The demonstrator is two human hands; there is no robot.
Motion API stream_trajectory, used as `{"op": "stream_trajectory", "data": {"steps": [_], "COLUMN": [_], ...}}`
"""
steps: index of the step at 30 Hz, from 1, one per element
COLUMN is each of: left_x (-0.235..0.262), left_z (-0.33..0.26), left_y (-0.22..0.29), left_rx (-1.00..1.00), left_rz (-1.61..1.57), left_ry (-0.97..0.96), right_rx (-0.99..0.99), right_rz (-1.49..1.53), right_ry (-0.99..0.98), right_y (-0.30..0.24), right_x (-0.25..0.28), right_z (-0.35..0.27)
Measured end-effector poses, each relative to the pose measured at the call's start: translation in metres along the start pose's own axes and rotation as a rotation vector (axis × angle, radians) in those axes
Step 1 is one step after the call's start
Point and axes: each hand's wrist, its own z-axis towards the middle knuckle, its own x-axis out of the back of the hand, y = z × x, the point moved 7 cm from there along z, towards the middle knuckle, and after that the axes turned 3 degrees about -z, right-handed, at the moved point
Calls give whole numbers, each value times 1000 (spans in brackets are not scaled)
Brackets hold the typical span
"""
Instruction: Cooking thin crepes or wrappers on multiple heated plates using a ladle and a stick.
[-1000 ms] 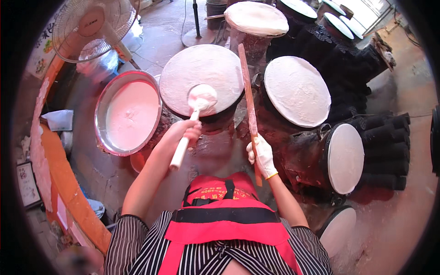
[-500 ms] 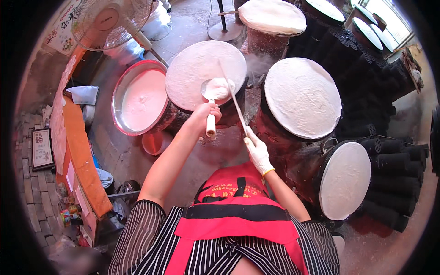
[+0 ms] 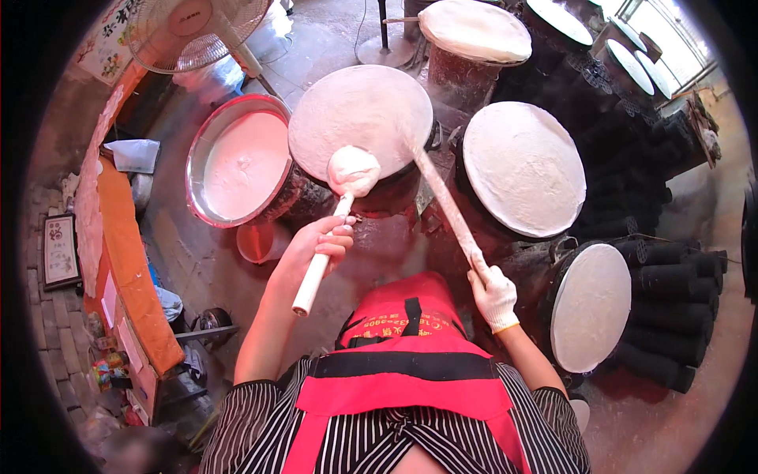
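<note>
My bare left hand (image 3: 320, 243) grips the pale handle of a ladle (image 3: 310, 280). Thick white batter (image 3: 353, 171) is heaped in its bowl, just over the near rim of a round griddle (image 3: 347, 99) coated in a thin pale layer. In a white glove, my right hand (image 3: 494, 298) is closed round a long, flat, batter-smeared wooden stick (image 3: 444, 196). Its far end reaches the right part of that griddle and is slightly blurred. Left of the griddle stands a wide metal basin (image 3: 197, 178) holding more batter (image 3: 249, 162).
More coated round griddles stand at the right (image 3: 525, 170), the lower right (image 3: 592, 308) and the back (image 3: 474, 31). Black cylindrical briquettes (image 3: 663, 316) are stacked at far right. A fan (image 3: 193, 31) and an orange-edged counter (image 3: 130, 261) line the left; a red bucket (image 3: 260, 241) sits under the basin.
The ladle has come back toward me and left, off the griddle's middle. My right hand has moved right and nearer, and the stick's far end has shifted toward the griddle's right side.
</note>
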Motion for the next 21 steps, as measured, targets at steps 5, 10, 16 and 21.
{"op": "stream_trajectory", "data": {"steps": [5, 10, 16, 21], "left_x": [49, 80, 81, 70], "left_z": [-17, -34, -40, -36], "left_y": [2, 3, -1, 9], "left_rx": [-7, -13, 50, -42], "left_rz": [-63, -20, 108, 270], "left_ry": [93, 213, 160, 192], "right_rx": [10, -207, -286, -245], "right_rz": [-236, -265, 270, 493], "right_ry": [-76, -129, 188, -261], "right_y": [-2, 11, -33, -91], "right_x": [-1, 8, -48, -99], "right_z": [-41, -56, -8, -18]}}
